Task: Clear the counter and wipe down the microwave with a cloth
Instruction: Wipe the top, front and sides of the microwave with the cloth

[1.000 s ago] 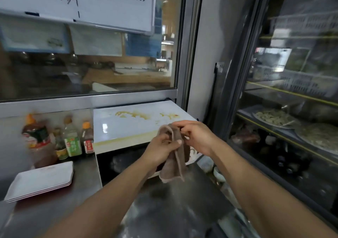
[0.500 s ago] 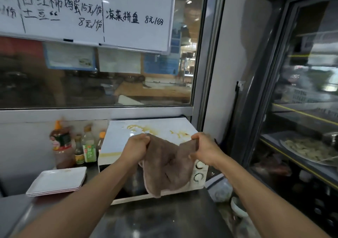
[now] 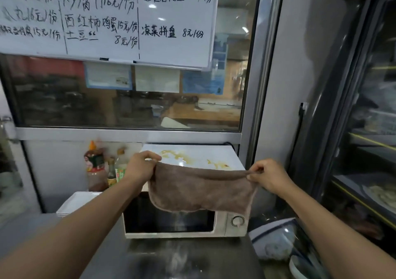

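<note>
Above the microwave [image 3: 225,228], head view: my left hand [image 3: 140,167] and right hand [image 3: 266,177] each pinch a top corner of the brown cloth [image 3: 199,189], fingers closed on it, so it hangs spread flat over the microwave's front edge. Yellow stains [image 3: 182,157] sit on the microwave's white top just behind the cloth; bottles [image 3: 102,167] and stacked white plates [image 3: 77,201] stand left of the microwave. Step looks like wipe prep; next I'd lower the cloth onto those stains and press.
</note>
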`<state>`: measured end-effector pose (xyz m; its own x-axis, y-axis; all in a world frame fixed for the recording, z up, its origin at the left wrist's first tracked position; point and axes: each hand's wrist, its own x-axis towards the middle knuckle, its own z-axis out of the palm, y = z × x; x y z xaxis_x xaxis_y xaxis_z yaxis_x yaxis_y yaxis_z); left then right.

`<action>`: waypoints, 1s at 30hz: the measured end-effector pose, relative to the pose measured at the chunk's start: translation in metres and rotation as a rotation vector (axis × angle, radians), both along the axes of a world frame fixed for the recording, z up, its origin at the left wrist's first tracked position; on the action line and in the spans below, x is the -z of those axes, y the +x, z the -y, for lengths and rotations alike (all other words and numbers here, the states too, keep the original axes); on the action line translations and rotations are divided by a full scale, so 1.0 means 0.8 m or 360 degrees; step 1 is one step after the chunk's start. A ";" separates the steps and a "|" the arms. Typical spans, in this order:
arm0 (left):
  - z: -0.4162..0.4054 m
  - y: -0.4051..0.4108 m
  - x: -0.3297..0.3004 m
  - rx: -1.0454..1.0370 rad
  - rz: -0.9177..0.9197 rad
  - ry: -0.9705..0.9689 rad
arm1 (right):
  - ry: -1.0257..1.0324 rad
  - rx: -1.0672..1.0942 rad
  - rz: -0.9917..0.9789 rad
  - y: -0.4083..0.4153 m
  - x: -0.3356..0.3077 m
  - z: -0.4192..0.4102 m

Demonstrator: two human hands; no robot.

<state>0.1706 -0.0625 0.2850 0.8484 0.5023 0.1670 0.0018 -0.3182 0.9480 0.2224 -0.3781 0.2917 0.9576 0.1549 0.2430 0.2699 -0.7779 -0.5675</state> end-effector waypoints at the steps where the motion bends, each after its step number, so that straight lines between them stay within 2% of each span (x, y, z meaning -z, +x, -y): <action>1: 0.001 -0.003 -0.006 0.0096 -0.0032 0.0009 | -0.0030 -0.0016 0.0010 0.004 -0.002 0.002; 2: 0.002 -0.005 -0.011 0.0180 -0.0072 0.0036 | -0.0065 -0.0030 0.0006 0.008 -0.004 0.005; 4: 0.002 -0.010 -0.021 0.0239 -0.0198 0.0276 | -0.0109 -0.0046 -0.0036 0.018 -0.010 0.011; 7: 0.000 -0.007 -0.030 0.0128 -0.0340 0.0838 | -0.0080 -0.0039 -0.0140 0.027 -0.016 0.012; 8: -0.001 -0.004 -0.031 0.0094 -0.0355 0.0882 | -0.0014 -0.0031 -0.0175 0.029 -0.017 0.010; 11: 0.003 0.010 -0.033 0.0048 -0.0389 0.0718 | 0.0346 -0.0008 -0.0319 0.032 -0.020 -0.006; 14: 0.019 0.026 -0.033 0.0105 -0.0292 0.0308 | 0.0982 -0.0096 -0.0586 0.030 -0.029 -0.033; 16: 0.035 0.034 -0.034 0.0282 -0.0221 0.0039 | 0.1243 -0.0257 -0.0711 0.030 -0.038 -0.057; 20: 0.063 0.046 -0.038 0.0763 -0.0198 -0.0412 | 0.1344 -0.0540 -0.0785 0.030 -0.052 -0.108; 23: 0.062 0.054 -0.038 0.1012 -0.0143 -0.0454 | 0.1517 -0.0687 -0.0902 0.030 -0.059 -0.131; 25: 0.055 0.062 -0.037 0.0998 -0.0063 -0.0389 | 0.1439 -0.0735 -0.0884 0.032 -0.059 -0.139; 27: 0.049 0.069 -0.036 0.0892 -0.0018 -0.0274 | 0.1299 -0.0612 -0.0736 0.033 -0.057 -0.146; 30: 0.040 0.078 -0.033 0.0806 -0.0034 -0.0269 | 0.1014 -0.0073 -0.0375 0.042 -0.045 -0.146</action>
<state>0.2328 -0.0946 0.3117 0.9940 0.0475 0.0990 -0.0923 -0.1271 0.9876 0.2560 -0.2610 0.3278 0.9920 0.0925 0.0863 0.1079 -0.2627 -0.9588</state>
